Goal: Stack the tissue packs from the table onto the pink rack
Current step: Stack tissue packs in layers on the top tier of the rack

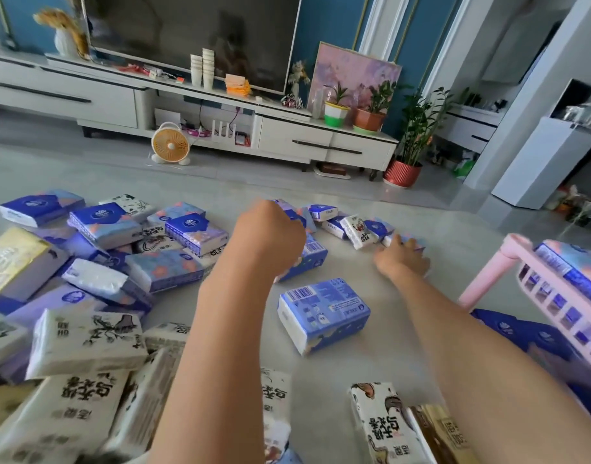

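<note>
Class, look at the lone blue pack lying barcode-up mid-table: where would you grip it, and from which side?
The blue pack lies flat, bare table all round: come from above, pinching across its narrow width, thumb on the near long side, fingers on the far one.

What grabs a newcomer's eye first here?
The heap of tissue packs sprawling over the left of the table. Both hands reach across it: the left hand grips a blue pack, the right hand touches a small pack. The pink rack, already holding packs, sits at the right edge.
</note>
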The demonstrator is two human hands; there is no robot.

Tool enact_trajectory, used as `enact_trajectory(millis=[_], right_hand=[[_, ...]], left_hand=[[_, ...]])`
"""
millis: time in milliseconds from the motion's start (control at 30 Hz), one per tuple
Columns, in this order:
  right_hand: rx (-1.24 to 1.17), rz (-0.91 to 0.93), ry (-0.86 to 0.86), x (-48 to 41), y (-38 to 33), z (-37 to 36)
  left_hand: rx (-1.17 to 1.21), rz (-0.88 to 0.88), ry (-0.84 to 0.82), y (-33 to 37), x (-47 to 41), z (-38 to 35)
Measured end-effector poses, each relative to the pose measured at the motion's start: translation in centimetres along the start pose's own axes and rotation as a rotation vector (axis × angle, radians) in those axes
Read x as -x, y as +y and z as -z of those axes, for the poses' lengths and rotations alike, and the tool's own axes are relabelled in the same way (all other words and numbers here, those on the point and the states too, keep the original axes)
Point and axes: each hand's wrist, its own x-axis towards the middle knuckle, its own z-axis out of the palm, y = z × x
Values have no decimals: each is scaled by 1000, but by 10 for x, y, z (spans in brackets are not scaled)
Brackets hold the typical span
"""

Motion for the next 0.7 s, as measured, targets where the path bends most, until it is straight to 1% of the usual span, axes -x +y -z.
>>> enact_trajectory(millis=[100, 167, 300, 400, 467, 567, 633, 700], right_hand=[[22, 19, 54, 28, -3, 1], [24, 74, 63, 53, -5, 3], [1, 238, 44, 110, -2, 9], [-30, 375, 12, 154, 9, 18], [-53, 486, -62, 178, 17, 29], [-130, 651, -179, 203, 33, 45], [-167, 661, -257, 207, 49, 57], [-132, 597, -387, 201, 65, 67]], left_hand=[[6, -10, 51, 5, 4, 6], [4, -29, 46, 12, 10, 6], [-9, -51, -15, 29, 20, -6], [-105, -76, -29, 35, 22, -20], [-155, -82, -45, 35, 24, -33], [-208, -124, -144, 31, 32, -57], [-227, -123, -191, 27, 39, -74], [-292, -111, -208, 23, 44, -92]])
